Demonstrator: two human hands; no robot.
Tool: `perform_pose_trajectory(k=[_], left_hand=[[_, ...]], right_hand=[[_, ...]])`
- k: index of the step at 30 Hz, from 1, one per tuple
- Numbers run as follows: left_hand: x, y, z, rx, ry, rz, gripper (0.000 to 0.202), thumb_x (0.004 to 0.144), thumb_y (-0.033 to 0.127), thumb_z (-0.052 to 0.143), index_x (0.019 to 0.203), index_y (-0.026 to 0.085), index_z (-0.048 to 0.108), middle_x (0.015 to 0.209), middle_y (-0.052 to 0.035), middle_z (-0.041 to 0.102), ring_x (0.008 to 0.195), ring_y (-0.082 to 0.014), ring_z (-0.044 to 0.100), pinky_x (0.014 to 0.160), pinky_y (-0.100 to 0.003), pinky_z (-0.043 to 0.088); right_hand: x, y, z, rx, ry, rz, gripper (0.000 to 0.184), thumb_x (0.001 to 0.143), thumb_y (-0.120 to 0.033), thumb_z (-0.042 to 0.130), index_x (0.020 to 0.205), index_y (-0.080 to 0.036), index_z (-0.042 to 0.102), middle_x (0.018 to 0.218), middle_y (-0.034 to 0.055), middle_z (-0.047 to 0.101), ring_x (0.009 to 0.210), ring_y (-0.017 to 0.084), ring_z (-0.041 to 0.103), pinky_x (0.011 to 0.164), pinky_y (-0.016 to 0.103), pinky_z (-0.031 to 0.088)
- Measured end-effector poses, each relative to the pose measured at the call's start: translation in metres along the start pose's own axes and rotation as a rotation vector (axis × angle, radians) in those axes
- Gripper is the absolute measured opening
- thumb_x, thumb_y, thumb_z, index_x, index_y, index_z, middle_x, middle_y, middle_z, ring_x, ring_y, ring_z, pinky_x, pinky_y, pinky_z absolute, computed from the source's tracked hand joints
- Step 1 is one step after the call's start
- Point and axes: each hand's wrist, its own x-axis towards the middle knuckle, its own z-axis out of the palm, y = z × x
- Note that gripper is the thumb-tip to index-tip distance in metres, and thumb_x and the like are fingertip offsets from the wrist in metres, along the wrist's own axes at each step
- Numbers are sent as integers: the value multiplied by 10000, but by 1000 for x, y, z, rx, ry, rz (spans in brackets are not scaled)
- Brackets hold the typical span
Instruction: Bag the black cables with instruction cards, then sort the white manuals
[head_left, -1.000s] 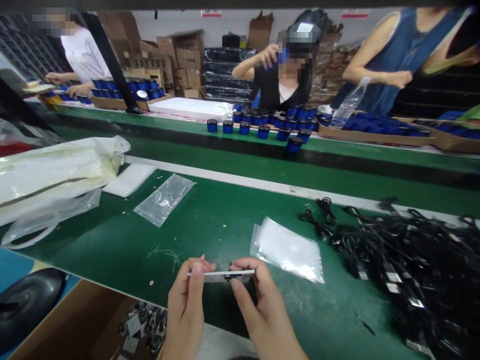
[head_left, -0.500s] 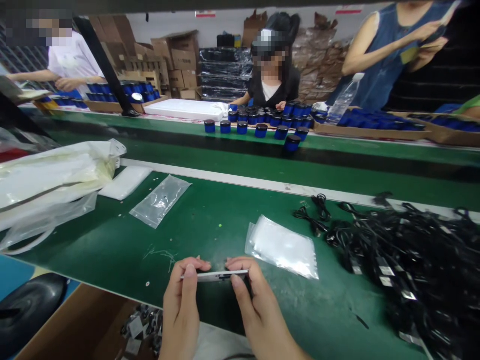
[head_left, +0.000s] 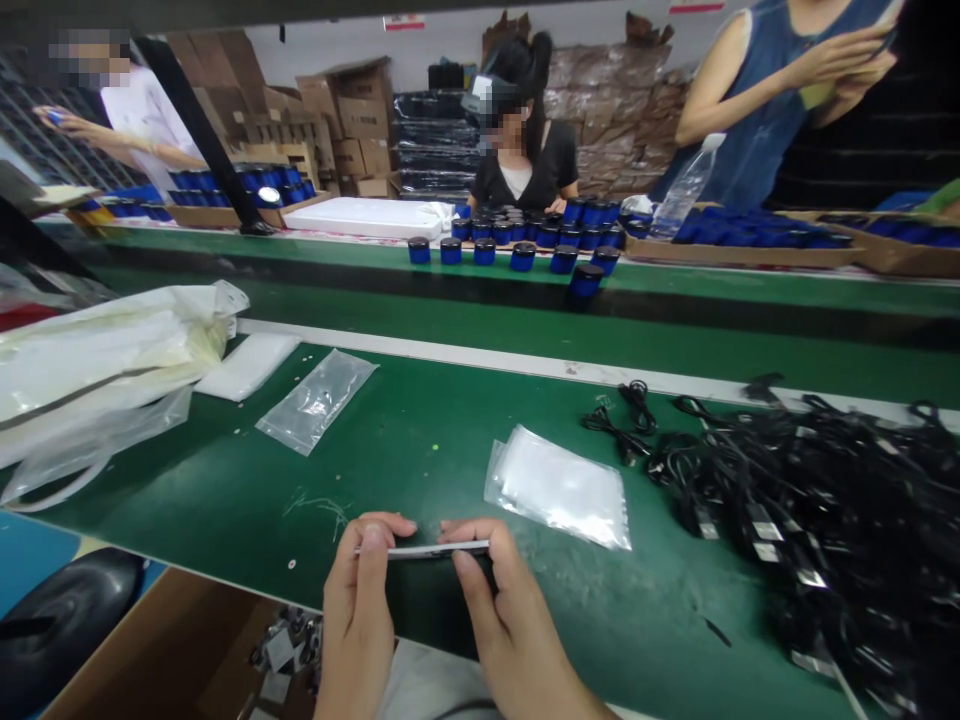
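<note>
Between my two hands is a thin, flat white piece (head_left: pixel 420 551) with a dark part along its lower right edge. I see it nearly edge-on, so its kind is unclear. My left hand (head_left: pixel 358 600) pinches its left end, thumb on the near side and fingers curled behind. At the right end, my right hand (head_left: pixel 506 605) grips it the same way, with the thumb at the dark part. Just beyond my right hand lies a stack of clear plastic bags (head_left: pixel 562 488). Farther off to the left, a single clear zip bag (head_left: pixel 319 400) rests on the green table (head_left: pixel 420 430).
A heap of black USB cables (head_left: pixel 825 520) covers the right side. Large plastic bags (head_left: pixel 112 340) lie at left, above an open carton (head_left: pixel 187 630) of small metallic parts. Across the green belt (head_left: pixel 375 290) stand blue jars (head_left: pixel 523 257); several co-workers are behind them.
The flat piece has tilted slightly, so less of its dark detail shows. Both hands keep their hold. Across the belt, the left co-worker's hands have risen and the middle co-worker's head has turned.
</note>
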Motion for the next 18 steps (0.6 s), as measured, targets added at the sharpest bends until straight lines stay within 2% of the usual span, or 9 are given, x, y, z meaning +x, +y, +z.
perform_pose_trajectory(k=[4, 11, 14, 16, 18], left_hand=[[2, -5, -1, -26, -7, 20, 336, 861, 479, 401, 717, 218, 556, 794, 1, 581, 870, -166, 519, 763, -230, 370], [4, -7, 0, -18, -21, 11, 378, 844, 530, 400, 704, 212, 550, 822, -19, 600, 952, -195, 537, 877, -287, 374], [-1, 1, 5, -22, -33, -37, 392, 834, 556, 398, 890, 219, 589, 1006, -42, 616, 1058, -207, 518, 983, -341, 333], [-8, 9, 9, -97, 0, -50, 438, 820, 559, 433, 1105, 244, 538, 1219, -45, 543, 1183, -203, 450, 1060, -356, 265], [-17, 20, 11, -244, 39, -131, 486, 798, 548, 489, 1196, 268, 482, 1325, -32, 471, 1241, -198, 408, 1092, -351, 233]], right_hand=[[2, -3, -2, 8, -33, -6, 172, 917, -231, 345, 940, -202, 513, 887, 27, 602, 825, 131, 579, 747, 225, 444], [2, 0, -2, -19, -13, -83, 183, 912, -188, 336, 902, -199, 519, 848, 24, 598, 793, 137, 572, 713, 232, 439], [1, 1, -9, -74, 41, -132, 180, 906, -163, 333, 912, -205, 508, 842, 26, 599, 786, 140, 575, 700, 242, 448], [1, 1, -20, -132, 84, -193, 191, 892, -130, 329, 927, -211, 499, 860, 35, 604, 803, 148, 580, 706, 261, 459], [1, -2, -35, -253, 151, -324, 235, 854, -80, 338, 977, -214, 486, 898, 51, 620, 838, 165, 588, 730, 296, 469]])
